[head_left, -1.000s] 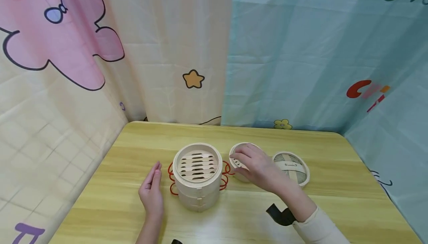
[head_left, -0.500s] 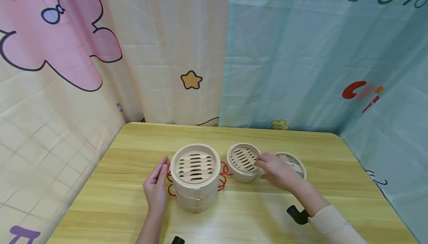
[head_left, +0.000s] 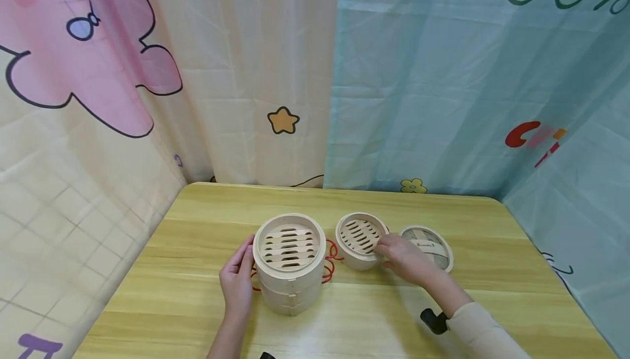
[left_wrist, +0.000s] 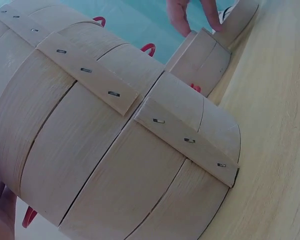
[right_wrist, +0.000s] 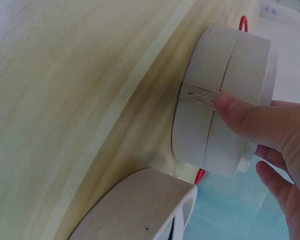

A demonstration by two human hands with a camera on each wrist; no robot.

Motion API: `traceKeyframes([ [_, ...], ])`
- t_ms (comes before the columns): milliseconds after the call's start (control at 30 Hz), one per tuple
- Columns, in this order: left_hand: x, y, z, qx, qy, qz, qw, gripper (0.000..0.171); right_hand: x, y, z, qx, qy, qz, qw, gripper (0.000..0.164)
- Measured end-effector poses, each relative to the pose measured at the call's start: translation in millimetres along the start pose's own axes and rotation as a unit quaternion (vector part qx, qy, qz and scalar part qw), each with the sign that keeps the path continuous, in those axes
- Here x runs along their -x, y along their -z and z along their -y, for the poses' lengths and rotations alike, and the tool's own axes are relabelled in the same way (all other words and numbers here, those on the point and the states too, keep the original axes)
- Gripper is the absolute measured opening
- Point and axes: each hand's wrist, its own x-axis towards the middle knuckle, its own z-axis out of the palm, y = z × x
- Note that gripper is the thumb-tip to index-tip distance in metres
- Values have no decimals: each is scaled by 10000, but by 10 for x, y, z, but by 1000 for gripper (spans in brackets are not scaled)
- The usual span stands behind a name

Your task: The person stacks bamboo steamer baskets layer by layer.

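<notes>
A tall stack of bamboo steamer baskets (head_left: 290,288) with red cord loops stands on the table, its slatted top tier facing up. My left hand (head_left: 237,279) lies along the stack's left side, fingers fairly straight and fingertips right at the upper rim. To the right is a smaller bamboo steamer basket (head_left: 358,260), also slatted inside. With my right hand (head_left: 404,259) I pinch its right rim. In the right wrist view, the thumb (right_wrist: 235,112) presses the small basket's outer wall while the other fingers reach over the rim, partly hidden.
A round woven bamboo lid (head_left: 443,260) with a pale strap lies right of the small basket, partly behind my right hand. Red cord loops (head_left: 331,260) stick out between the stack and the small basket. Printed curtains (head_left: 394,102) hang behind the wooden table (head_left: 206,211).
My right hand has moved from above the small basket to its right rim and now pinches it. My left hand has come rightward to the stack's side.
</notes>
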Motion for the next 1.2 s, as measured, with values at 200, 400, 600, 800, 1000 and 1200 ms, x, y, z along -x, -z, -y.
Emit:
traceKeyframes([
  [200,6,6,11,-74,57,-48,9999,31,-25,-54,-11,50,73,-105,9999,28],
  [400,10,3,29,-62,122,-55,9999,32,3,-88,-25,168,178,-231,9994,30],
  [600,4,3,36,-79,124,-73,9999,31,17,-112,-10,385,430,-516,9970,26],
  [800,17,5,31,-89,-20,-27,10000,31,-36,-8,61,426,464,-826,9946,30],
  [1000,11,4,35,-180,40,-78,9998,30,-175,258,116,402,467,-919,9939,29],
  [1200,1,4,32,-152,96,-88,9998,31,-359,628,186,382,526,-935,9935,30],
])
